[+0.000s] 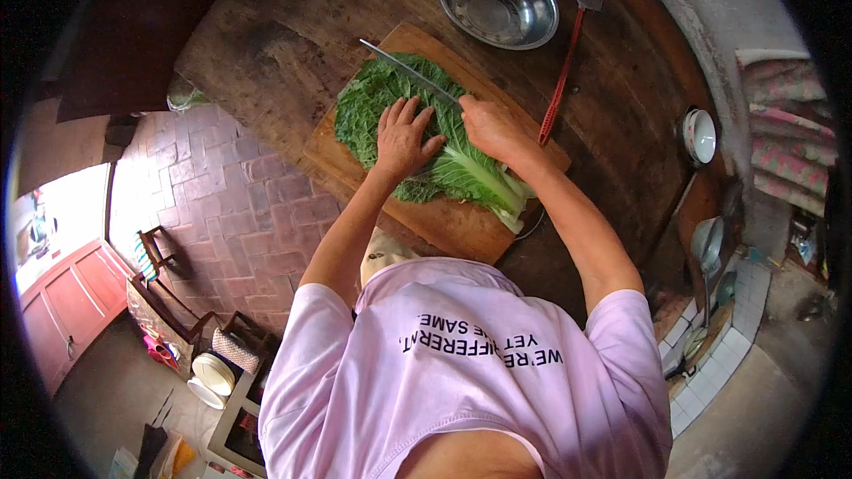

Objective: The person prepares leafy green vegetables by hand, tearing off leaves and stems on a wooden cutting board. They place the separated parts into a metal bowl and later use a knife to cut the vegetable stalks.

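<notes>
Several green cabbage leaves (479,174) with pale stems lie on a wooden cutting board (466,229), set at a slant on a wooden table. My left hand (405,140) presses flat on the leaves, its fingers spread. In my right hand (496,126) is a knife (413,73), whose long blade lies across the leaves beyond my left fingertips. The knife's handle is hidden in my fist. Whether the edge has gone into the leaves, I cannot tell.
A metal basin (498,3) stands beyond the board, with a red-handled fly swatter (566,76) on its right. White bowls (700,136) sit at the table's right edge. A metal ladle (708,249) is at lower right. Left of the wooden table (286,73) are the brick floor and a chair (156,253).
</notes>
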The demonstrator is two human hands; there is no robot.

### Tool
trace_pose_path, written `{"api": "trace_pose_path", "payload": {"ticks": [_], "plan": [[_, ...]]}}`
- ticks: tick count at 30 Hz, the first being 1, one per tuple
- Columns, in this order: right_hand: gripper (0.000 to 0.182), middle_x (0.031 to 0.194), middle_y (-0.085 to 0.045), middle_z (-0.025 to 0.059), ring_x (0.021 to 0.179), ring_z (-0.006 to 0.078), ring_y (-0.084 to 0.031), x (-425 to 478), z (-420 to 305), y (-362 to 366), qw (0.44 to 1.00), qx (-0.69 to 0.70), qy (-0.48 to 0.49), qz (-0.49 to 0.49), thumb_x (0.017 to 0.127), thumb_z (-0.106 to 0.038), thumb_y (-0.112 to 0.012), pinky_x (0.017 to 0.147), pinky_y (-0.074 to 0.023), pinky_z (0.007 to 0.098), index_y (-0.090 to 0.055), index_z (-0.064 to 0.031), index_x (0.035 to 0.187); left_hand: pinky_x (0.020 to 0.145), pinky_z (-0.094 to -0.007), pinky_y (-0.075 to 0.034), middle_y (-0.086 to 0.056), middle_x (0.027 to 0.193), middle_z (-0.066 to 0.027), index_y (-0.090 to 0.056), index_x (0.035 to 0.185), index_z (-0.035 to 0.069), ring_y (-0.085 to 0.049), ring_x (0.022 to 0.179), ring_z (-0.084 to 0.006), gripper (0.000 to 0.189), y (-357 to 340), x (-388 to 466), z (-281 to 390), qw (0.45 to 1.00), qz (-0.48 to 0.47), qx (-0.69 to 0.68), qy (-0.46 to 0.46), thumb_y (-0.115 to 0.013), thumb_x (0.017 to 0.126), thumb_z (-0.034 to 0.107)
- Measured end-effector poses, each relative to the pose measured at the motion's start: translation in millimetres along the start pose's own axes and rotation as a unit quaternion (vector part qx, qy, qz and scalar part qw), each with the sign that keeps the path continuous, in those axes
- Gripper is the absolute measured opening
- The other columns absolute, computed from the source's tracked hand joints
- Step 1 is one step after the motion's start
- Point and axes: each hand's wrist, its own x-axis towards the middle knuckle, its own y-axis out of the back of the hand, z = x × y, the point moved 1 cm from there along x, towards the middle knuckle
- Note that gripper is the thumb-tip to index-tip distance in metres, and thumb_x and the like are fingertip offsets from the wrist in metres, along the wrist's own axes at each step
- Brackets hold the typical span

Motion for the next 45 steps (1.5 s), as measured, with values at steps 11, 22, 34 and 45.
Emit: {"api": "trace_pose_path", "payload": {"ticks": [11, 22, 34, 45], "plan": [[0.013, 0.08, -0.056, 0.0202, 0.076, 0.039, -0.054, 5, -2, 0, 0.998, -0.036, -0.027, -0.034, 0.08, -0.007, -0.042, 0.061, -0.0424, 0.0488, -0.044, -0.0009, 0.091, 0.098, -0.0442, -0.019, -0.04, 0.122, -0.0124, -0.047, 0.114, 0.01, -0.03, 0.117, -0.0325, 0.051, 13, 7, 7, 0.999, -0.021, 0.031, -0.021, -0.058, 0.071, 0.037], [0.013, 0.081, -0.056, 0.021, 0.079, 0.0391, -0.054, 4, -5, 1, 0.995, -0.067, -0.045, -0.053, 0.079, -0.007, -0.042, 0.065, -0.0416, 0.0498, -0.044, 0.0002, 0.09, 0.095, -0.0398, -0.027, -0.044, 0.115, -0.0123, -0.049, 0.107, 0.005, -0.037, 0.112, -0.0289, 0.051, 2, 12, -6, 0.997, -0.037, -0.046, -0.059, -0.061, 0.066, 0.033], [0.011, 0.071, -0.054, 0.0224, 0.073, 0.0411, -0.053, 35, -4, -28, 0.998, -0.026, -0.013, 0.049, 0.079, -0.01, -0.045, 0.06, -0.0413, 0.0483, -0.042, 0.0009, 0.083, 0.095, -0.0418, -0.026, -0.044, 0.114, -0.0126, -0.049, 0.108, 0.006, -0.037, 0.111, -0.0299, 0.049, -2, 10, -9, 0.996, -0.03, -0.043, -0.066, -0.059, 0.069, 0.033], [0.011, 0.069, -0.051, 0.0231, 0.064, 0.0369, -0.052, -31, 38, -7, 0.995, 0.021, -0.049, -0.09, 0.082, -0.007, -0.042, 0.055, -0.0387, 0.045, -0.042, 0.0042, 0.083, 0.096, -0.0431, -0.026, -0.043, 0.117, -0.0137, -0.048, 0.11, 0.006, -0.036, 0.112, -0.0321, 0.047, -3, 8, -11, 0.996, -0.039, -0.026, -0.073, -0.054, 0.074, 0.036]]}}
